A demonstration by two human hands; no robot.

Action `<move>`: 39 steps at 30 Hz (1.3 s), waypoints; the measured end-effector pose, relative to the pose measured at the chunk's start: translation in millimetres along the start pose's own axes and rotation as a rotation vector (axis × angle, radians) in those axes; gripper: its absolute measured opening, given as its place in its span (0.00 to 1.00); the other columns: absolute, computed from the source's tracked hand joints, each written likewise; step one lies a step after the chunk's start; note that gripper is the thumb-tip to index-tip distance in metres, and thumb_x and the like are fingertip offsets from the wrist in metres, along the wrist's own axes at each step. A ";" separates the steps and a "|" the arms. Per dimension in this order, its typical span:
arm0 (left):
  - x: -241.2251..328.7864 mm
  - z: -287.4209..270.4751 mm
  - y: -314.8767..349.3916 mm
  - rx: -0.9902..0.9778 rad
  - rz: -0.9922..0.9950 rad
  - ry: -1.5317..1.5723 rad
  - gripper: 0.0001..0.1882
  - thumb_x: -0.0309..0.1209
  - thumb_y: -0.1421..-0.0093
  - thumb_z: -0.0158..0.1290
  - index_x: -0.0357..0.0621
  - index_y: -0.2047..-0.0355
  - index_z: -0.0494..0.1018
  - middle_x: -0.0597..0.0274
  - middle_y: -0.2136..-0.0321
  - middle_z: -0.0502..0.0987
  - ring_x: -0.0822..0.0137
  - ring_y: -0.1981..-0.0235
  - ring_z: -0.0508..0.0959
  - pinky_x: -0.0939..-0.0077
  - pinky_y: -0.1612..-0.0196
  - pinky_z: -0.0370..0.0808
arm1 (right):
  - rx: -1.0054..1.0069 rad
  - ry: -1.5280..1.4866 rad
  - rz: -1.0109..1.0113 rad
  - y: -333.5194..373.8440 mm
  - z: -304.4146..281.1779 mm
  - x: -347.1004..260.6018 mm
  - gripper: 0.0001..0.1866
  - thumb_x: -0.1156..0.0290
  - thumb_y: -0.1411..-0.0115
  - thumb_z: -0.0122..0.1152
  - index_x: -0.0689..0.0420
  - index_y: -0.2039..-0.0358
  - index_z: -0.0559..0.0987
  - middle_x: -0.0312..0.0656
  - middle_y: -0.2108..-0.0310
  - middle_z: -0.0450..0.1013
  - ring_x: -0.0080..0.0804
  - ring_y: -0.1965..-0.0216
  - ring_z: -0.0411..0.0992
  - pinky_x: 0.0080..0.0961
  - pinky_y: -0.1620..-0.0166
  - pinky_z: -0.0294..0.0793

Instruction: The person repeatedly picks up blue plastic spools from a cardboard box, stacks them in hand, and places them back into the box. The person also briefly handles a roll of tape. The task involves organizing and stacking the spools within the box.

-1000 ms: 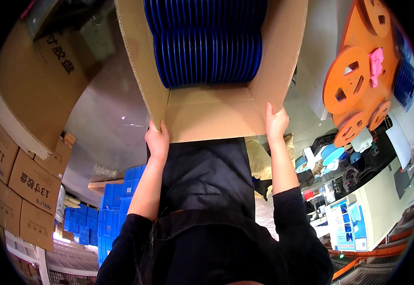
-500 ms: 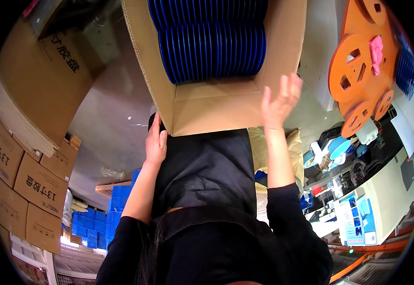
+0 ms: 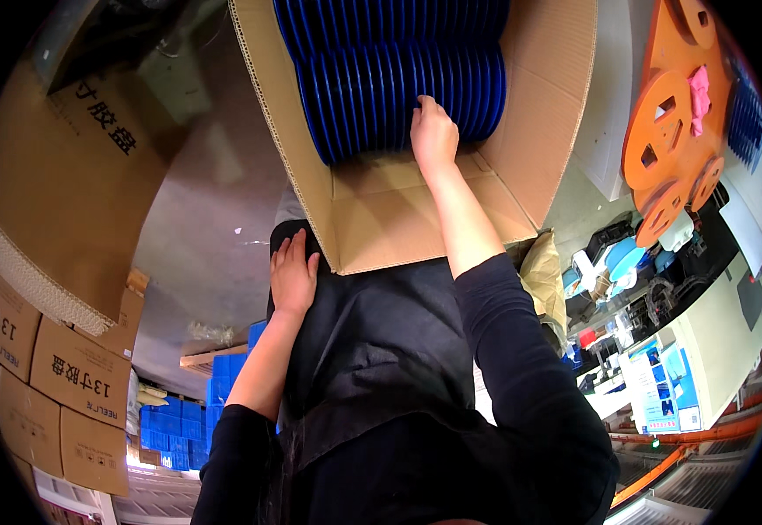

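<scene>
An open cardboard box stands in front of me, its mouth toward me. Rows of thin blue reel discs, stacked edge-up side by side, fill its far part. My right hand is inside the box, with its fingertips at the edges of the nearer row. The fingers are bent and drawn together; anything between them is hidden. My left hand lies flat on the dark cloth over my lap, fingers stretched out, just beside the box's near left corner. It holds nothing.
Large cardboard sheets and stacked closed cartons stand at the left. Blue boxes are low behind them. On the right are orange reel plates with a pink cloth, brown paper and a cluttered bench.
My right hand has moved from outside the box's right side into it, to the discs. My left hand has left the box's left edge and lies flat on my lap.
</scene>
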State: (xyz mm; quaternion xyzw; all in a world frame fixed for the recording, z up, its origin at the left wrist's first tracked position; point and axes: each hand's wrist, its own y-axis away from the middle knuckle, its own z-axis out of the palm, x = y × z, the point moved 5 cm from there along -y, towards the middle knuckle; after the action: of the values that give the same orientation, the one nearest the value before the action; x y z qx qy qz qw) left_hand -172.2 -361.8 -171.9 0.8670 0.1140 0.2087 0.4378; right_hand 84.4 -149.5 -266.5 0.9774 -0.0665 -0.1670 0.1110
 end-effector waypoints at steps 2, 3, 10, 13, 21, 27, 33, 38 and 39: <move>-3.1 -1.3 -1.2 -0.017 0.012 -0.030 0.26 0.40 0.37 0.46 0.45 0.41 0.61 0.56 0.45 0.69 0.56 0.40 0.62 0.58 0.38 0.57 | -0.075 0.074 0.042 -2.2 6.4 -2.0 0.11 0.71 0.43 0.56 0.58 0.59 0.76 0.49 0.72 0.76 0.46 0.71 0.77 0.38 0.68 0.78; -4.8 -2.2 -1.6 -0.026 0.016 -0.046 0.26 0.40 0.37 0.46 0.45 0.41 0.61 0.57 0.45 0.69 0.56 0.39 0.62 0.59 0.38 0.57 | -0.114 0.109 0.063 -3.2 9.0 -4.5 0.11 0.71 0.43 0.55 0.58 0.59 0.75 0.49 0.73 0.76 0.46 0.70 0.77 0.37 0.68 0.78; -14.5 -1.3 -4.2 -0.036 0.035 -0.037 0.25 0.41 0.37 0.46 0.46 0.42 0.63 0.58 0.44 0.69 0.57 0.40 0.62 0.59 0.38 0.57 | -0.119 -0.088 0.328 -8.9 38.5 5.1 0.16 0.68 0.42 0.55 0.63 0.56 0.76 0.57 0.69 0.76 0.55 0.66 0.75 0.44 0.61 0.74; -8.4 3.1 -4.9 -0.030 0.040 -0.036 0.24 0.41 0.37 0.46 0.46 0.43 0.64 0.59 0.44 0.69 0.56 0.40 0.63 0.59 0.38 0.57 | -0.084 -0.143 0.411 -13.0 53.8 19.5 0.16 0.66 0.41 0.54 0.63 0.58 0.77 0.58 0.68 0.76 0.57 0.63 0.74 0.45 0.60 0.73; 3.9 9.0 -4.2 0.090 0.024 0.005 0.23 0.40 0.38 0.47 0.44 0.45 0.66 0.56 0.49 0.72 0.54 0.43 0.66 0.58 0.41 0.60 | -0.123 -0.176 0.379 16.1 17.9 2.7 0.15 0.67 0.40 0.53 0.63 0.57 0.75 0.60 0.69 0.75 0.58 0.64 0.73 0.46 0.61 0.72; 20.3 -3.0 -12.9 0.105 0.003 0.027 0.22 0.39 0.38 0.45 0.45 0.45 0.66 0.57 0.51 0.73 0.56 0.44 0.67 0.57 0.41 0.59 | -0.205 -0.227 0.289 55.4 -71.3 -15.9 0.12 0.67 0.38 0.52 0.62 0.58 0.73 0.59 0.74 0.73 0.58 0.70 0.73 0.47 0.67 0.71; 26.8 3.9 -15.5 0.101 -0.006 -0.023 0.21 0.35 0.41 0.46 0.45 0.47 0.66 0.57 0.51 0.73 0.57 0.43 0.66 0.57 0.40 0.59 | -0.211 -0.382 0.148 88.1 -169.3 -30.5 0.11 0.70 0.39 0.54 0.60 0.58 0.71 0.58 0.74 0.73 0.58 0.70 0.73 0.45 0.68 0.71; 36.2 16.1 -16.6 0.032 -0.012 -0.064 0.23 0.33 0.46 0.50 0.45 0.48 0.66 0.58 0.49 0.71 0.58 0.42 0.64 0.58 0.39 0.59 | -0.185 -0.383 0.247 110.4 -242.9 -0.3 0.11 0.75 0.40 0.53 0.61 0.56 0.72 0.53 0.76 0.72 0.43 0.76 0.74 0.33 0.70 0.72; 38.2 16.3 -15.4 0.028 -0.023 -0.046 0.23 0.33 0.46 0.50 0.44 0.48 0.66 0.57 0.49 0.71 0.58 0.42 0.65 0.58 0.39 0.59 | -0.150 -0.388 0.239 115.8 -253.6 10.8 0.11 0.76 0.40 0.52 0.62 0.56 0.72 0.52 0.76 0.72 0.39 0.76 0.74 0.31 0.69 0.72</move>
State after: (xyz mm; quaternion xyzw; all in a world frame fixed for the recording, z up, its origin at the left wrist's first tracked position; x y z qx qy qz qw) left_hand -131.1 -349.7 -183.0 0.8764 0.1168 0.1819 0.4305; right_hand 170.3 -213.8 -9.0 0.9013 -0.1893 -0.3416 0.1874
